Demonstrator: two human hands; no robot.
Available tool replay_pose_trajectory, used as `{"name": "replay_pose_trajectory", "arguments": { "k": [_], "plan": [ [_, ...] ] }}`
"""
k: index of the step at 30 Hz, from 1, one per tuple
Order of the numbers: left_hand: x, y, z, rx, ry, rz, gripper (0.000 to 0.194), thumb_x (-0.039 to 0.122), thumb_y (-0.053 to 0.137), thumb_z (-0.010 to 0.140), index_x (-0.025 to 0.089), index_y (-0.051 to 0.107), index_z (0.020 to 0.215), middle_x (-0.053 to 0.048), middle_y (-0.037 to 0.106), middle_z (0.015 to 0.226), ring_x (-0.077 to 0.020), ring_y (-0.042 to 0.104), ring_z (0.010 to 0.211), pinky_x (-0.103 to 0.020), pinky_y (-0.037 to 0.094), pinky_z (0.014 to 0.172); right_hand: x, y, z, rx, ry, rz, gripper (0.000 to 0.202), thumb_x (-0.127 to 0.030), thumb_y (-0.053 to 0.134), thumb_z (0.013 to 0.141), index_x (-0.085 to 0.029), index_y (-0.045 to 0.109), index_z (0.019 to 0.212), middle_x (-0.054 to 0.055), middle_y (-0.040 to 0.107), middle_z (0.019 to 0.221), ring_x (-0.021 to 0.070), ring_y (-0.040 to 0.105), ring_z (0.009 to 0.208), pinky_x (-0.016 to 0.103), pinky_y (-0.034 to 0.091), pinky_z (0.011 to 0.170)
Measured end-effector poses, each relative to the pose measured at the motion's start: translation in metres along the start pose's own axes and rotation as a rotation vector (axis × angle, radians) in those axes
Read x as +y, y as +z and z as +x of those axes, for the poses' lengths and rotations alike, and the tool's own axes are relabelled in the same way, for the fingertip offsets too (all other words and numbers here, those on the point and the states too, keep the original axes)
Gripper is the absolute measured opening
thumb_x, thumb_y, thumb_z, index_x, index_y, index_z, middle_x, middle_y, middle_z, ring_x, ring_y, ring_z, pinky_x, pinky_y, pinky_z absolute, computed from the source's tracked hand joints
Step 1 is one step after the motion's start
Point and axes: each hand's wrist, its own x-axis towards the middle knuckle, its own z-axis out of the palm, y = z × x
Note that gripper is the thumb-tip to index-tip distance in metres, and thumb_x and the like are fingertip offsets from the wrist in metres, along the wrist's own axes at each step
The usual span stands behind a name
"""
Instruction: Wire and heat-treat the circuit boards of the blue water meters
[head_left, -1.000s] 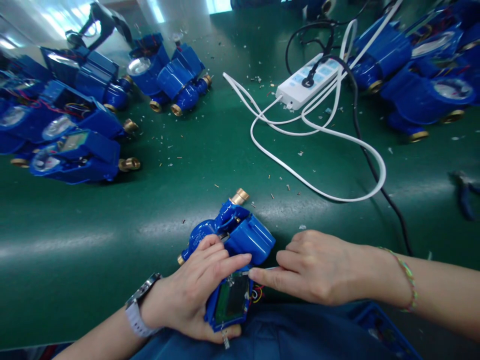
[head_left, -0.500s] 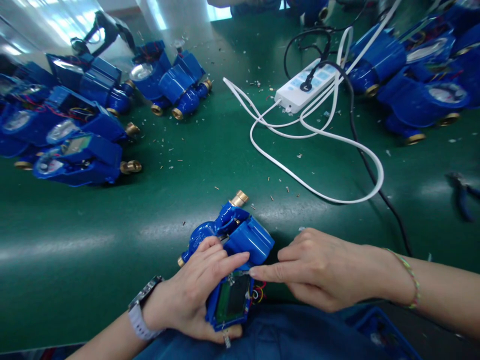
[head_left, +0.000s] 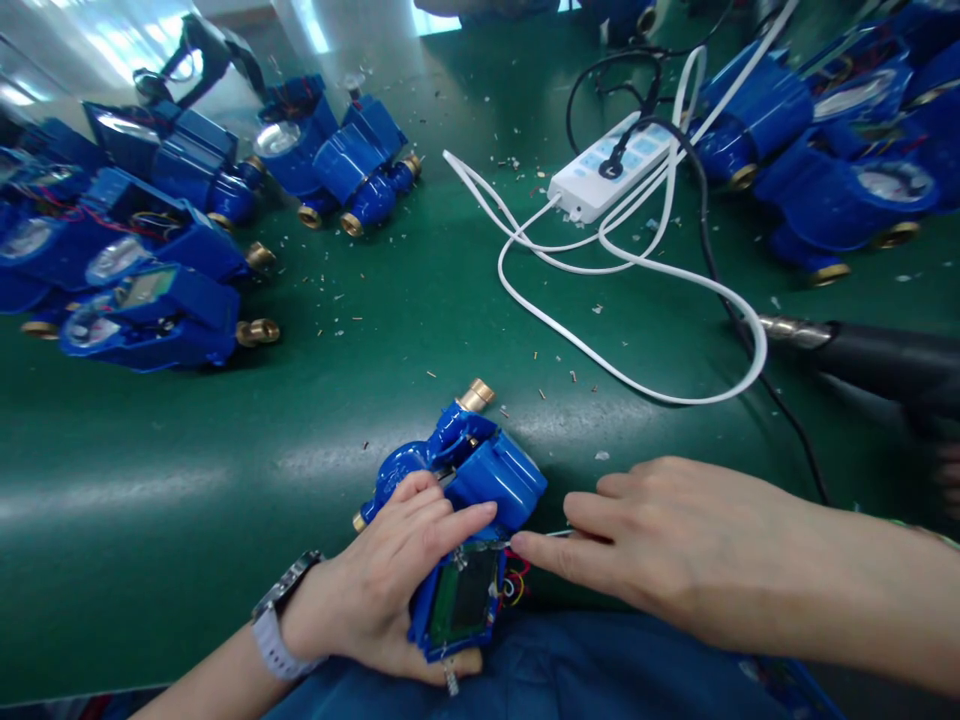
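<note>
A blue meter (head_left: 491, 480) with brass ends lies near the table's front edge. Its opened housing, with a green-framed dark display (head_left: 463, 600), tilts towards me. My left hand (head_left: 397, 580) is wrapped round this housing, thumb at its lower edge and index finger stretched across the top. Beside the housing's upper right corner, red and yellow wires (head_left: 514, 585) stick out below the tip of my right index finger. My right hand (head_left: 660, 555) has that finger extended and the others curled; a thin pale rod shows under them, its full shape hidden.
Several blue meters (head_left: 150, 320) stand at the left, more (head_left: 847, 200) at the right. A white power strip (head_left: 611, 170) with looping white and black cables lies at the back. A black tool with a metal nozzle (head_left: 802, 332) reaches in from the right edge, by a blurred hand.
The black nozzle tool has come into view at the right, where pliers were seen. My right hand has shifted slightly right, its forearm turned lower. My left hand and the meter have hardly moved.
</note>
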Motion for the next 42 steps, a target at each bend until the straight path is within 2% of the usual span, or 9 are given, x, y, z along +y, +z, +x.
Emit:
{"name": "replay_pose_trajectory", "arguments": {
  "k": [6, 11, 16, 19, 23, 31, 42],
  "plan": [
    [0.0, 0.001, 0.001, 0.005, 0.007, -0.012, 0.086, 0.06, 0.055, 0.084, 0.012, 0.026, 0.148, -0.013, 0.068, 0.104, -0.0266, 0.065, 0.097, -0.043, 0.045, 0.097, 0.005, -0.003, 0.007, -0.058, -0.012, 0.044, 0.04, -0.017, 0.054, 0.095, -0.025, 0.05, 0.134, -0.002, 0.062, 0.075, 0.0135, 0.047, 0.046, 0.034, 0.011, 0.045],
    [-0.001, 0.001, 0.0, 0.002, 0.011, -0.021, 0.079, 0.059, 0.052, 0.086, 0.011, 0.03, 0.145, -0.013, 0.068, 0.102, -0.026, 0.064, 0.097, -0.043, 0.043, 0.097, 0.01, 0.002, 0.007, -0.081, -0.02, 0.111, 0.044, -0.016, 0.056, 0.093, -0.028, 0.049, 0.135, -0.003, 0.063, 0.079, 0.0137, 0.05, 0.049, 0.034, 0.012, 0.045],
    [-0.002, 0.0, 0.001, 0.007, 0.017, -0.023, 0.077, 0.058, 0.052, 0.086, 0.012, 0.031, 0.144, -0.013, 0.068, 0.101, -0.0257, 0.064, 0.096, -0.042, 0.042, 0.098, 0.011, 0.01, 0.007, -0.077, -0.012, 0.191, 0.052, -0.007, 0.054, 0.088, -0.029, 0.049, 0.136, -0.002, 0.063, 0.082, 0.0128, 0.051, 0.052, 0.032, 0.014, 0.046],
    [-0.002, -0.001, 0.002, -0.001, 0.016, -0.027, 0.081, 0.056, 0.056, 0.084, 0.013, 0.027, 0.146, -0.012, 0.068, 0.101, -0.0264, 0.065, 0.095, -0.042, 0.043, 0.098, 0.012, 0.015, 0.008, -0.06, -0.01, 0.189, 0.059, -0.004, 0.055, 0.084, -0.028, 0.049, 0.137, -0.002, 0.062, 0.082, 0.0123, 0.05, 0.051, 0.031, 0.015, 0.046],
    [-0.002, -0.001, 0.003, -0.008, 0.016, -0.043, 0.084, 0.055, 0.057, 0.084, 0.013, 0.023, 0.148, -0.012, 0.068, 0.102, -0.027, 0.066, 0.094, -0.043, 0.044, 0.097, 0.012, 0.022, 0.007, -0.045, -0.04, 0.148, 0.06, -0.005, 0.055, 0.085, -0.026, 0.047, 0.141, 0.0, 0.063, 0.084, 0.0123, 0.051, 0.053, 0.03, 0.016, 0.047],
    [-0.002, -0.002, 0.002, 0.005, 0.017, -0.049, 0.083, 0.054, 0.058, 0.084, 0.012, 0.027, 0.148, -0.013, 0.067, 0.104, -0.027, 0.065, 0.096, -0.043, 0.043, 0.099, 0.011, 0.031, 0.007, 0.018, -0.048, 0.1, 0.053, -0.01, 0.057, 0.09, -0.026, 0.048, 0.14, -0.001, 0.062, 0.08, 0.0131, 0.052, 0.055, 0.03, 0.017, 0.046],
    [-0.001, -0.001, 0.001, -0.002, 0.023, -0.037, 0.083, 0.055, 0.059, 0.082, 0.012, 0.029, 0.147, -0.013, 0.067, 0.105, -0.0274, 0.065, 0.098, -0.044, 0.043, 0.1, 0.009, 0.049, 0.008, 0.119, -0.047, 0.179, 0.052, -0.006, 0.049, 0.089, -0.022, 0.048, 0.139, -0.001, 0.06, 0.078, 0.013, 0.05, 0.056, 0.028, 0.024, 0.047]
  ]
}}
